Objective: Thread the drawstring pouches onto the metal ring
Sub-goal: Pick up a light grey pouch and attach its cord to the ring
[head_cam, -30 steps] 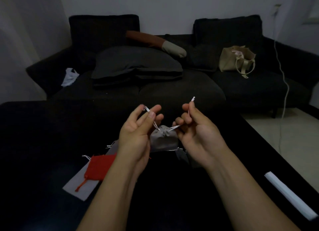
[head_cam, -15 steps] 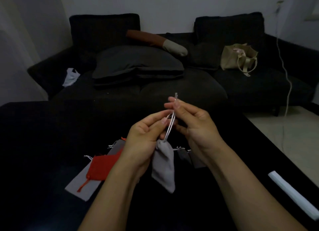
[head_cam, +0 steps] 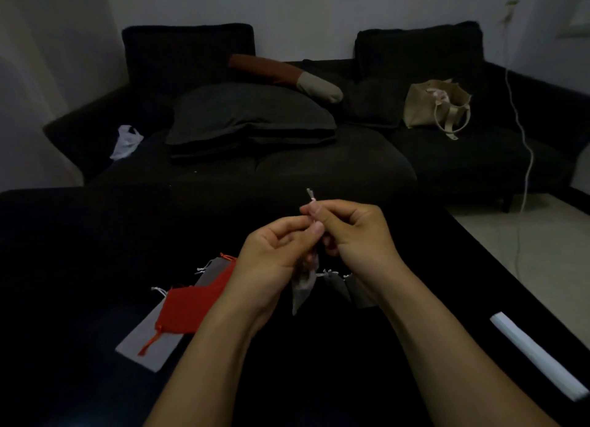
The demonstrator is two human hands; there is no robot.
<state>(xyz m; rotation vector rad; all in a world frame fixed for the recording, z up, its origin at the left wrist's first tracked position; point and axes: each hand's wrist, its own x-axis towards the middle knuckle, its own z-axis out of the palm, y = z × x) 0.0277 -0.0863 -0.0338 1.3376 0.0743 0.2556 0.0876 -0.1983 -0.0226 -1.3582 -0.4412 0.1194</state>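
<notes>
Both hands, left (head_cam: 271,254) and right (head_cam: 357,232), pinching thin white drawstring (head_cam: 311,200), limp grey cloth pouch (head_cam: 301,291) dangling

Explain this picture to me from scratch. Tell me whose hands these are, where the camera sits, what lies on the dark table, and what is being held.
No machine here: a person works with two bare hands. The one picture comes from a camera worn on their head, looking forward and down, so the arms reach in from the bottom edge.

The left hand and the right hand meet above the black table. Both pinch the white drawstring of a small grey pouch, which hangs below the fingers.

On the table lie a red pouch on top of a flat grey pouch, more grey pouches under the right wrist, and a white strip near the right edge. No metal ring shows. Behind stands a dark sofa with a beige bag.
</notes>
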